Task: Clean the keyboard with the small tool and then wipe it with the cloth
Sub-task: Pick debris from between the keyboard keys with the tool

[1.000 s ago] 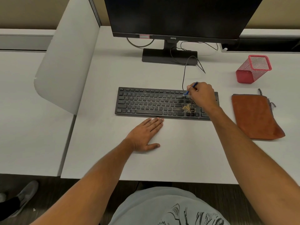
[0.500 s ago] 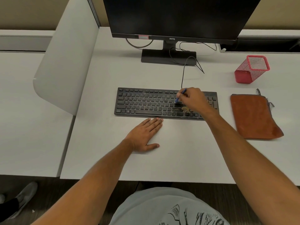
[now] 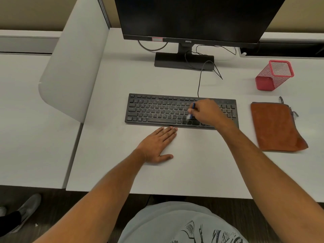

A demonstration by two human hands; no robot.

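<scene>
Black keyboard [image 3: 157, 109] mid-frame, right hand [image 3: 206, 112] gripping small blue brush [image 3: 192, 111] on keys, left hand [image 3: 158, 144] flat below, BenQ monitor [image 3: 192, 18] above

Office: desk divider [image 3: 70, 67], monitor [image 3: 192, 16], white desk [image 3: 184, 163].

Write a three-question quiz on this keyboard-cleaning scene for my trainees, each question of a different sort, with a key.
1. True or false: the left hand lies flat on the desk, off the keyboard.
2. What does the right hand hold? A) the orange cloth B) the small blue tool C) the red mesh cup
3. Fill in: the cloth lies to the ____ of the keyboard.

Key: 1 true; 2 B; 3 right
</scene>
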